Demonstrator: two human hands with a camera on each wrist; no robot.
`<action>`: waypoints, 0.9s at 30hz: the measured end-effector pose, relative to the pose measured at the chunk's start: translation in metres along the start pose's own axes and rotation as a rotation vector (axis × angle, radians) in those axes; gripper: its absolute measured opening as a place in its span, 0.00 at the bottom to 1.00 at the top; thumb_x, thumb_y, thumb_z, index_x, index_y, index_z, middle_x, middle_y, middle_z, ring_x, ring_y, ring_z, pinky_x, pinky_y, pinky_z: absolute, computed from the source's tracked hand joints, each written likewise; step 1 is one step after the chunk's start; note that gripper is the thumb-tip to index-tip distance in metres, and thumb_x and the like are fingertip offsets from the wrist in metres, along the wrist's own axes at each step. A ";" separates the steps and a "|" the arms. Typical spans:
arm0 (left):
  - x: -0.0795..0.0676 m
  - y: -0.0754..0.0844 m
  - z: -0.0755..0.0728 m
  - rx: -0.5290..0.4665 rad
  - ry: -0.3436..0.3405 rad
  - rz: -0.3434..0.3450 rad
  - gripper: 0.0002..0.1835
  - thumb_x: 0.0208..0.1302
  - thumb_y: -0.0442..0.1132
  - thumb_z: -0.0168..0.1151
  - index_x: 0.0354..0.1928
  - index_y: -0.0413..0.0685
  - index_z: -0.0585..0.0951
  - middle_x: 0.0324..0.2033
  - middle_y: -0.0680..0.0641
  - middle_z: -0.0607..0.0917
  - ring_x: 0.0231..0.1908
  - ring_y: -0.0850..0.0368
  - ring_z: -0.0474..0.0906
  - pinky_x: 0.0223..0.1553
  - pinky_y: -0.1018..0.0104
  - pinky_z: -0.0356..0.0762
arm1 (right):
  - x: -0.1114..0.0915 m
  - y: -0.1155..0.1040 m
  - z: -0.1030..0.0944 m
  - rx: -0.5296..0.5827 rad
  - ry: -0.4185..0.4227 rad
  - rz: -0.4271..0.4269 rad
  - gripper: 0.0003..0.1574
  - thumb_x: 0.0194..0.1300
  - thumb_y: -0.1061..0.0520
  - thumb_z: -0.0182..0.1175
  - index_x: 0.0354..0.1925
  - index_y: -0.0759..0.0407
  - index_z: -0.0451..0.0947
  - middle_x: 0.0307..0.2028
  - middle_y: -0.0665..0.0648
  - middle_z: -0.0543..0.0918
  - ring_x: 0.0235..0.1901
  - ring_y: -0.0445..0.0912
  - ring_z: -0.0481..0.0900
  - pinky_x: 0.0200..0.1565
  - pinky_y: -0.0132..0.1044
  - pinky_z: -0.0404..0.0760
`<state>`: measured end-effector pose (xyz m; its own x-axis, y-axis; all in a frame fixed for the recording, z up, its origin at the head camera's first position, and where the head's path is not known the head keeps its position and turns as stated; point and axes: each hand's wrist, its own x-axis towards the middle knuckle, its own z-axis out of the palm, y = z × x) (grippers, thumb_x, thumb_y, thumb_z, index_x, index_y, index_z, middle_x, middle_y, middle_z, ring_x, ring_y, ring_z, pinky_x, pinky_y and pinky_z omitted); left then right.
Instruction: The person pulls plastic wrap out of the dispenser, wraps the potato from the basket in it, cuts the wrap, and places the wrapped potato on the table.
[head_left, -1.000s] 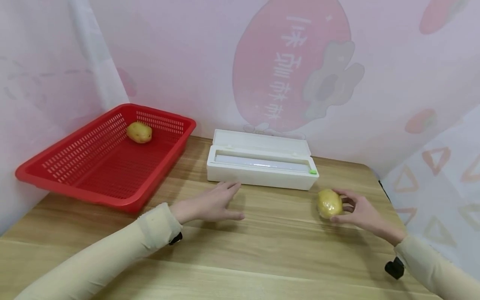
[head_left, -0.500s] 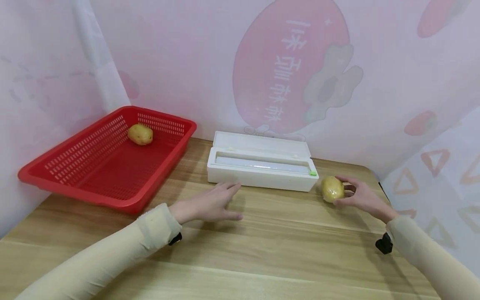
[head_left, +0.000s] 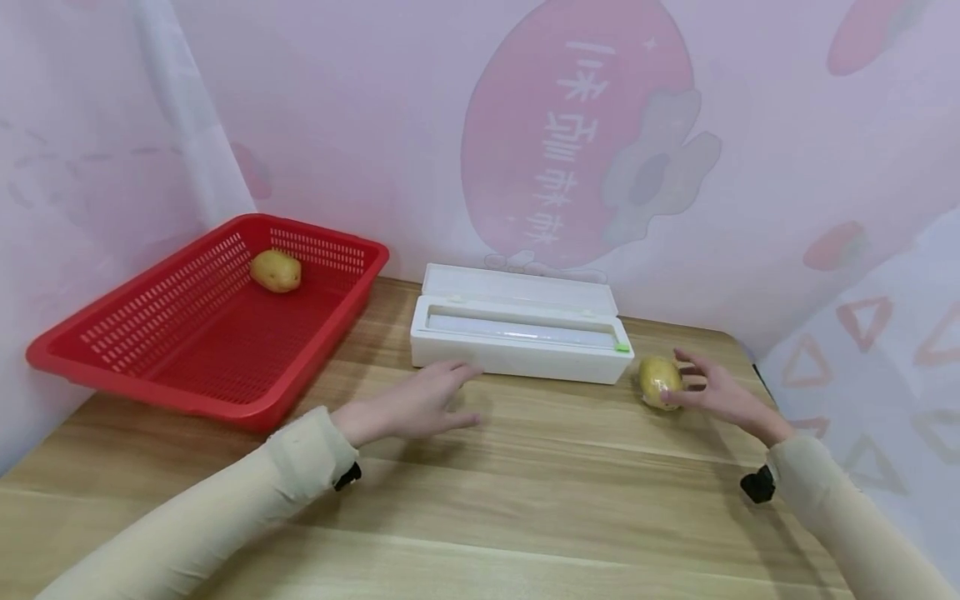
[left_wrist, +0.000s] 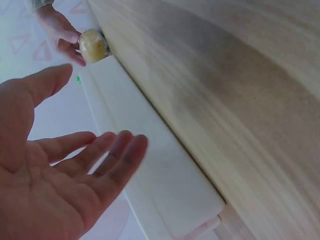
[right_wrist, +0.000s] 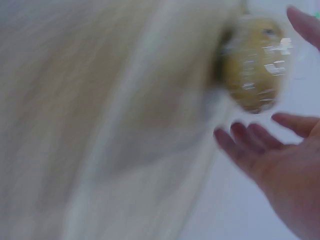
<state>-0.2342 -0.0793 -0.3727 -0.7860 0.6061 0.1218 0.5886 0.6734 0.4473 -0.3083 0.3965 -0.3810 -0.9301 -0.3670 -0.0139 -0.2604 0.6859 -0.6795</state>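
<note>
A potato wrapped in clear film point(head_left: 657, 382) rests on the table by the right end of the white cling film dispenser point(head_left: 517, 357). Beside that potato is my right hand point(head_left: 723, 398), thumb and fingers spread. The right wrist view shows a gap between the fingers and the shiny wrapped potato point(right_wrist: 254, 67). My left hand point(head_left: 412, 406) hovers in front of the dispenser's left part, holding nothing, its fingers loosely extended. The dispenser's lid point(head_left: 520, 288) is raised, and a film roll point(head_left: 521, 330) lies inside.
At the left stands a red plastic basket point(head_left: 258, 412) with another potato point(head_left: 275, 272) in its far part. The wooden table point(head_left: 525, 500) meets a pink-patterned cloth backdrop point(head_left: 360, 125) behind. A small green piece point(head_left: 622, 347) sits at the dispenser's right end.
My right hand carried the wrapped potato away from me, toward the dispenser's right end, then its fingers spread and let go. The left hand has stayed nearly still.
</note>
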 end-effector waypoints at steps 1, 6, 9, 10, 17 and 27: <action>0.001 -0.001 -0.002 -0.002 0.028 0.015 0.37 0.65 0.50 0.67 0.68 0.37 0.67 0.62 0.40 0.74 0.56 0.48 0.75 0.57 0.54 0.72 | 0.001 -0.007 0.000 -0.010 0.039 -0.015 0.57 0.63 0.48 0.69 0.75 0.65 0.48 0.71 0.72 0.55 0.64 0.70 0.61 0.57 0.64 0.68; 0.004 -0.008 -0.012 -0.035 0.201 0.044 0.32 0.62 0.44 0.70 0.65 0.39 0.73 0.56 0.43 0.78 0.36 0.58 0.80 0.38 0.63 0.79 | 0.007 -0.051 0.009 -0.039 0.248 -0.109 0.40 0.63 0.46 0.69 0.67 0.61 0.68 0.64 0.64 0.69 0.61 0.60 0.66 0.57 0.59 0.69; 0.005 -0.017 -0.018 -0.120 0.291 0.002 0.31 0.60 0.42 0.72 0.63 0.39 0.74 0.48 0.43 0.81 0.27 0.62 0.77 0.30 0.65 0.77 | 0.009 -0.076 0.017 -0.034 0.279 -0.144 0.31 0.61 0.45 0.70 0.58 0.56 0.78 0.59 0.57 0.76 0.58 0.53 0.70 0.54 0.53 0.71; 0.006 -0.020 -0.019 -0.158 0.316 -0.021 0.30 0.59 0.42 0.72 0.62 0.40 0.75 0.44 0.44 0.82 0.24 0.62 0.76 0.28 0.65 0.77 | 0.010 -0.082 0.020 -0.037 0.273 -0.156 0.29 0.61 0.45 0.70 0.56 0.55 0.80 0.57 0.55 0.78 0.57 0.51 0.71 0.54 0.52 0.71; 0.011 -0.046 -0.021 -0.372 0.446 -0.154 0.27 0.57 0.39 0.74 0.58 0.40 0.79 0.45 0.43 0.84 0.22 0.57 0.79 0.22 0.61 0.78 | 0.022 -0.092 0.032 0.076 0.256 -0.145 0.24 0.60 0.49 0.71 0.50 0.61 0.83 0.45 0.59 0.81 0.36 0.50 0.72 0.32 0.37 0.71; 0.017 -0.069 -0.018 -0.376 0.522 -0.223 0.21 0.59 0.40 0.73 0.53 0.41 0.83 0.31 0.47 0.84 0.22 0.54 0.76 0.25 0.61 0.76 | 0.039 -0.076 0.044 0.142 0.243 -0.089 0.25 0.59 0.48 0.72 0.50 0.60 0.84 0.45 0.64 0.78 0.27 0.48 0.66 0.22 0.36 0.64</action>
<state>-0.2916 -0.1228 -0.3857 -0.9246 0.1229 0.3605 0.3706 0.5084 0.7773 -0.3135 0.3022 -0.3619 -0.9444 -0.2489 0.2146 -0.3209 0.5569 -0.7661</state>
